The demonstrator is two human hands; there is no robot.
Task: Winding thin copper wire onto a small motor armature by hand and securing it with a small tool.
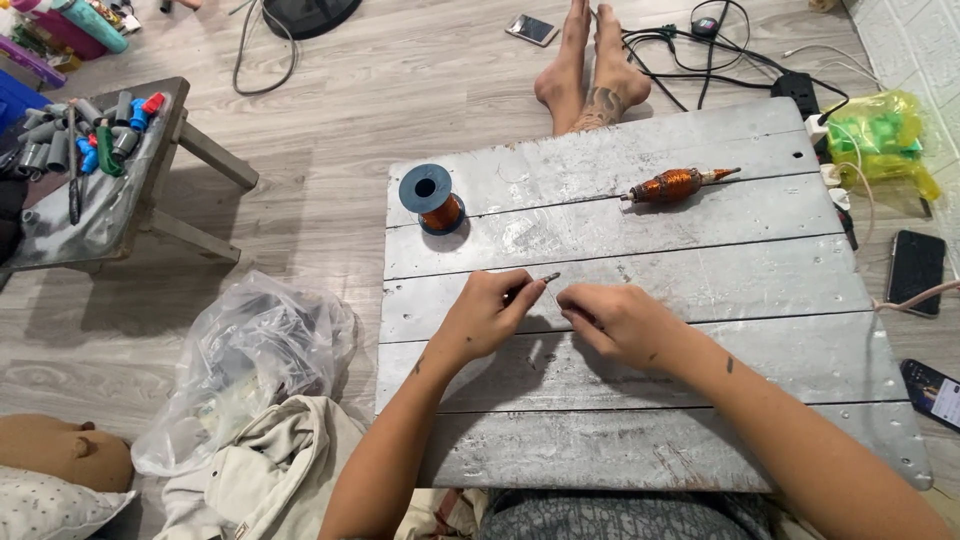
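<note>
My left hand (485, 312) pinches a small thin metal piece (548, 277) whose tip sticks out toward the right, just above the grey wooden board table (650, 420). My right hand (618, 320) is beside it with fingers curled near that tip; I cannot tell what it holds, perhaps a fine wire. A spool of copper wire (434, 199) with a blue-grey flange stands at the table's far left. A copper-wound coil on a spindle (675, 185) lies at the far middle.
Another person's bare feet (590, 75) rest beyond the table. A clear plastic bag (245, 360) and cloth lie at the left. A low stool (100, 190) carries grey tubes. Phones (915, 270) and cables lie at the right, with a power strip (800, 90).
</note>
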